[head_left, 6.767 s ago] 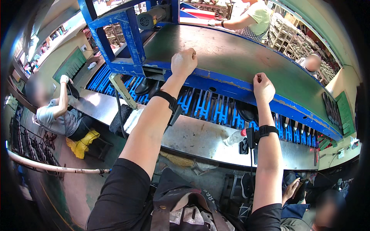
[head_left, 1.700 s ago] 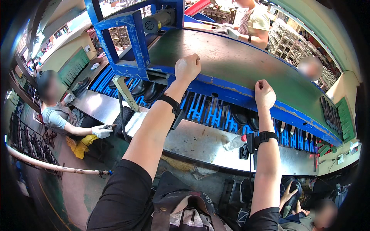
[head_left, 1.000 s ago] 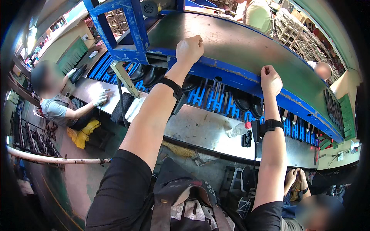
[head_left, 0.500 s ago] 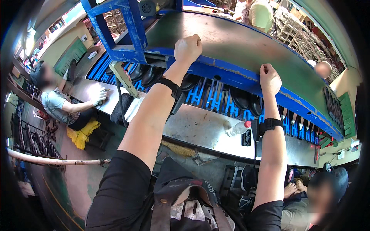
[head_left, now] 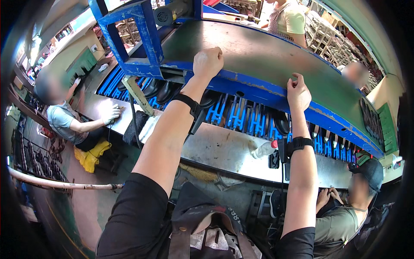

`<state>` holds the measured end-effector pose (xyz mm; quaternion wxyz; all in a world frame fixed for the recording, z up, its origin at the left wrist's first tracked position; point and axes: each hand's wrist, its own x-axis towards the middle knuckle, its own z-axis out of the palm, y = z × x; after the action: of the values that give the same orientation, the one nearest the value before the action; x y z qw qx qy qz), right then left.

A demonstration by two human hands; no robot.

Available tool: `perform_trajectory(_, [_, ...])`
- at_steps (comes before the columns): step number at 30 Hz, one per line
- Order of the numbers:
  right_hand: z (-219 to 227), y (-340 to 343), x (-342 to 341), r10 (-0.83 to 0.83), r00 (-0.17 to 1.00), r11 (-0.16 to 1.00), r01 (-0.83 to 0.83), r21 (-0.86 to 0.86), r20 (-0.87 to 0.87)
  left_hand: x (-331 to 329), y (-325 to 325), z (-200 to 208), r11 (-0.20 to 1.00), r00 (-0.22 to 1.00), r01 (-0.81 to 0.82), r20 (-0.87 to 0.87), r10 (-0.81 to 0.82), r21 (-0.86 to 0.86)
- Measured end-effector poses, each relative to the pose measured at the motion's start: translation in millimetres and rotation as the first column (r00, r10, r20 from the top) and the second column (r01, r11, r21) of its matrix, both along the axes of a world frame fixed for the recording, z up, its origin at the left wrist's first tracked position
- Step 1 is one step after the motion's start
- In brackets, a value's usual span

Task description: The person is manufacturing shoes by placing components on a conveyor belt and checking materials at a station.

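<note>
My left hand (head_left: 208,63) rests in a fist by the near edge of a green conveyor belt (head_left: 254,52). No thing shows in it, though its palm side is hidden. My right hand (head_left: 298,93) is farther right over the same belt's blue frame (head_left: 263,90). Its fingers are loosely curled, with the index finger lifted apart, and no object is visible in it. Beneath the frame, dark shoes (head_left: 282,123) sit among upright blue rack holders (head_left: 236,113). Black straps with small devices are around both wrists.
A metal ledge (head_left: 215,144) carries a red-capped bottle (head_left: 264,149). At left a co-worker (head_left: 64,116) has a gloved hand on it; another co-worker (head_left: 345,216) sits at lower right. A blue metal frame (head_left: 144,34) stands at upper left. Black soles (head_left: 371,123) lie at the belt's right end.
The index finger of my right hand has lifted and its grip looks looser. My left hand stays closed. Shoes under the belt have shifted against the holders. The seated co-worker at right has raised their head.
</note>
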<state>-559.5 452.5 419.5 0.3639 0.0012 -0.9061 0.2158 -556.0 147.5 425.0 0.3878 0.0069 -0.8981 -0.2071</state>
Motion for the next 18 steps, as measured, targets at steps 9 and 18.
perform_trajectory(9, [-3.5,2.6,-3.4,-0.005,1.0,1.0,0.006,0.014,-0.011,1.8,0.8,1.0,1.0,1.0,0.014,0.022,-0.014,-0.002])
perform_trajectory(18, [-3.8,3.6,-2.8,0.018,0.999,1.0,-0.017,0.02,-0.033,-0.1,1.9,-0.7,1.0,1.0,-0.004,0.004,0.004,-0.021])
